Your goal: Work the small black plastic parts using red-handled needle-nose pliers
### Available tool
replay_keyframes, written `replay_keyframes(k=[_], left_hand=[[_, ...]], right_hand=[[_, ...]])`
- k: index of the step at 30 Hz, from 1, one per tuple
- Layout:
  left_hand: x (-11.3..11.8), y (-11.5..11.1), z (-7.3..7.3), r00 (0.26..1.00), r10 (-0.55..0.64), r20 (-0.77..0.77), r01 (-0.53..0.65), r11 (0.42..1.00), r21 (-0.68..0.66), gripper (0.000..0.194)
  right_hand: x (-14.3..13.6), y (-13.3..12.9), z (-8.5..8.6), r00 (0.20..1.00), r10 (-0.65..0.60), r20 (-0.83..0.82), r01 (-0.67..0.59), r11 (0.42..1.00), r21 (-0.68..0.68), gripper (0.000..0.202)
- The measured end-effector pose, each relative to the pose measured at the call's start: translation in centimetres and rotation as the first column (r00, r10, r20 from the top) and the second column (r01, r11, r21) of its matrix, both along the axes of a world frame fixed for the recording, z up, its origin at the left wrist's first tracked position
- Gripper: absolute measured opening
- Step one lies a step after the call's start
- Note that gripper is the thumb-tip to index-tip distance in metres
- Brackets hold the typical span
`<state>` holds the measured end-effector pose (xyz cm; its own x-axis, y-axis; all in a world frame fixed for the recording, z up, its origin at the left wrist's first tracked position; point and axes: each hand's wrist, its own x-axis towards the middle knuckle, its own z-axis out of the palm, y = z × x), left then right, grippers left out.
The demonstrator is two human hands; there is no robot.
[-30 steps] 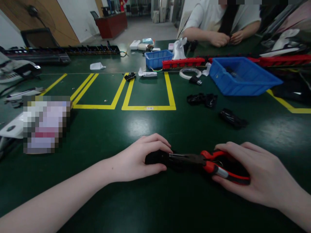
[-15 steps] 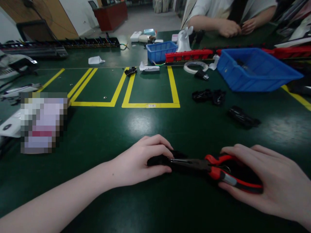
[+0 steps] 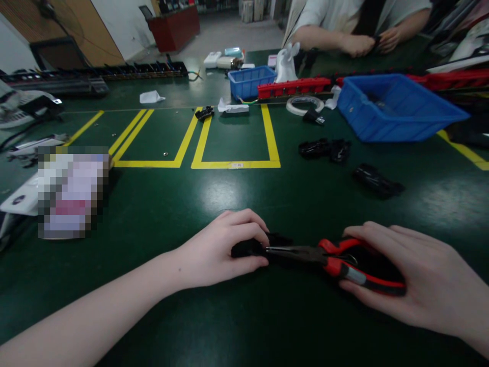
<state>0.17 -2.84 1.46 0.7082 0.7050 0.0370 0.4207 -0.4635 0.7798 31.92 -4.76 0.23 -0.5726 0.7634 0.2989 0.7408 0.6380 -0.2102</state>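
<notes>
Both sets of fingers (image 3: 250,230) are clamped: left hand (image 3: 217,250) on a black part (image 3: 247,248), right hand (image 3: 416,275) around red-handled pliers (image 3: 334,265).

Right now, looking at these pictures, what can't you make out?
All in the head view:
- Much of the black part: covered by the left hand.
- Whether the tips of the pliers grip it: too small and dark.
- The bottom of the larger blue bin: hidden behind its near wall.
- The label on the yellow tape: too small to read.
- The co-worker's head: cut off by the top edge.
</notes>
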Motion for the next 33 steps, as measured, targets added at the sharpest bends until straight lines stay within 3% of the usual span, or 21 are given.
replay_keyframes(k=[14,22,33], left_hand=[[0.09,-0.19,0.05,1.000,0.005,-0.013,-0.004,1.000,0.029,0.012],[0.18,-0.26,0.49,0.999,-0.001,-0.039,0.002,1.000,0.026,0.011],[0.04,-0.46,0.66,0.999,-0.011,-0.049,0.012,0.999,0.030,0.010]], right_hand=[[0.58,-0.45,0.04,1.000,-0.018,-0.005,0.018,0.998,-0.053,0.044],[0.33,0.13,0.02,0.998,0.052,-0.040,-0.050,0.998,0.039,0.046],[0.61,0.10,-0.05,0.998,0.050,-0.040,-0.049,0.998,0.026,0.045]])
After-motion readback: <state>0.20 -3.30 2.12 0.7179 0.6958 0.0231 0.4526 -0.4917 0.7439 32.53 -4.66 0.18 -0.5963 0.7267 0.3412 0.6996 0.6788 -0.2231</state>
